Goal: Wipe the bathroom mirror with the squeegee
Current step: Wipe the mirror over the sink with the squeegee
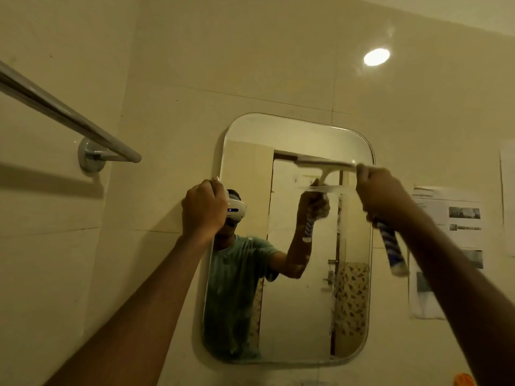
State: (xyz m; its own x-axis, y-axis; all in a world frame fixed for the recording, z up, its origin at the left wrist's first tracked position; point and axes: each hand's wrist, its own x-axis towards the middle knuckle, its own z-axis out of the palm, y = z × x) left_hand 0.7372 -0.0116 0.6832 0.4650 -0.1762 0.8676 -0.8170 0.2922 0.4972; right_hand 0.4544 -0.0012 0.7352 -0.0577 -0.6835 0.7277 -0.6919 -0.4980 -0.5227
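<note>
A rounded rectangular mirror (292, 302) hangs on the beige tiled wall. My right hand (381, 195) grips the blue-and-white handle of a squeegee (324, 164). Its pale blade lies level against the glass in the mirror's upper right part. The handle's lower end (393, 252) sticks out below my fist. My left hand (203, 208) is curled around the mirror's left edge near the top. The glass reflects a person in a green shirt, plus the squeegee and the arm holding it.
A chrome towel bar (64, 114) juts from the wall at upper left. Printed paper sheets (448, 246) are stuck to the wall right of the mirror. An orange object (464, 380) shows at the bottom right corner. A round light glare (376, 57) sits high on the tiles.
</note>
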